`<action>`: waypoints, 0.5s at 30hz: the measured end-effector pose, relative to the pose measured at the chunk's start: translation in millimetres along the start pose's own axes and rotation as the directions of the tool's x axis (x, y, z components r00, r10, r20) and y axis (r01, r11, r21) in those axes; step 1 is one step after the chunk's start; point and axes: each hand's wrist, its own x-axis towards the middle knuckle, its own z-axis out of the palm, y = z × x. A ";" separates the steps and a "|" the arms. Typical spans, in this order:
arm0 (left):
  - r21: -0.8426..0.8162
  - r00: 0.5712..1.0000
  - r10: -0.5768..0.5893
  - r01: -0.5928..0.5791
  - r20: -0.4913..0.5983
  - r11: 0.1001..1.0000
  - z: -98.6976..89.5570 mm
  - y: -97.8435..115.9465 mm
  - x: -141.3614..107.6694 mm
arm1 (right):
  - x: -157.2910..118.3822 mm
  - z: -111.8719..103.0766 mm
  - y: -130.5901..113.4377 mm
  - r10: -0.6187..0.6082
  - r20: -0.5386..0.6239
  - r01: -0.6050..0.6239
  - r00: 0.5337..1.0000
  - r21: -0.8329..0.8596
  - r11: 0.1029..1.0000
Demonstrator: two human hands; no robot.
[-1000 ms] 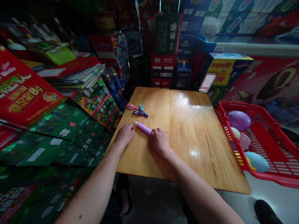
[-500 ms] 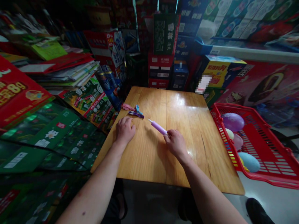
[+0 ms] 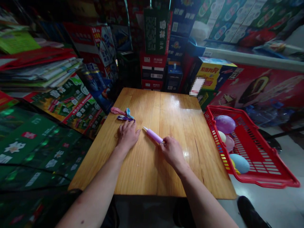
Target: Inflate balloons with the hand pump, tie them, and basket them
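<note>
My right hand (image 3: 173,150) is closed around the near end of a slim lilac balloon pump (image 3: 154,136). The pump's white tapered nozzle points away to the left, just above the wooden table. My left hand (image 3: 128,135) lies palm down on the table with its fingers stretched forward, holding nothing. Its fingertips reach the edge of a dark purple uninflated balloon (image 3: 123,118); whether they press on it I cannot tell. Beside that lie a pink limp balloon (image 3: 116,110) and a light blue limp one (image 3: 128,112).
A red plastic basket (image 3: 261,139) with several inflated balloons stands right of the table (image 3: 175,120). Stacked green cartons (image 3: 21,139) crowd the left side. More boxes (image 3: 154,65) rise behind the table. A pixelated pale object (image 3: 197,86) sits at the far right corner.
My left hand has moved forward to the purple balloon, its fingers straightening. The right hand still holds the pump, which stays pointed left. The whole view has shifted slightly.
</note>
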 end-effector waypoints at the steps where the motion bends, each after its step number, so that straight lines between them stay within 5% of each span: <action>1: -0.015 1.000 0.001 -0.001 -0.011 1.000 -1.3 -0.2 1.5 | -0.1 0.4 2.0 -0.003 0.010 0.003 1.000 -0.009 1.000; 5: -0.160 0.988 0.001 -0.027 -0.157 0.987 -17.6 1.1 1.4 | -1.2 -0.3 7.0 -0.004 0.048 0.004 0.999 -0.015 1.000; 9: -0.407 0.946 -0.147 0.018 -0.288 0.913 -36.0 6.4 -7.9 | -4.7 -3.7 -0.1 -0.013 -0.015 0.013 1.000 0.016 1.000; 15: -0.786 0.934 -0.350 0.169 -0.065 0.595 -35.9 12.7 -21.4 | -9.6 -6.3 -26.4 -0.088 -0.184 0.108 0.979 0.102 0.989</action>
